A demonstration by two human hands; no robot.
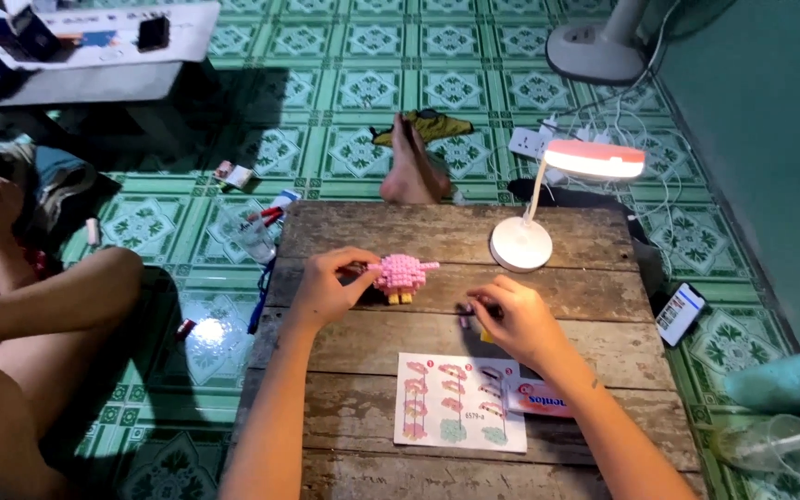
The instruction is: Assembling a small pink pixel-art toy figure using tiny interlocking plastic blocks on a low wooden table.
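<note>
nearest you, a printed instruction sheet (460,402) lies on the wooden table (363,444). your right hand (516,319) pinches small loose bricks (466,312); your left hand (326,285) pinches the pink brick figure (402,274) at mid-table. beyond, a lit desk lamp (548,199).

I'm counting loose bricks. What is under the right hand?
Small dark pieces show at the right hand's fingertips on the wooden table; anything beneath the palm is covered.

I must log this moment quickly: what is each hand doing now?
Left hand: closed on the pink brick figure.
Right hand: fingers pinched over small pieces on the wooden table; grip unclear.
</note>
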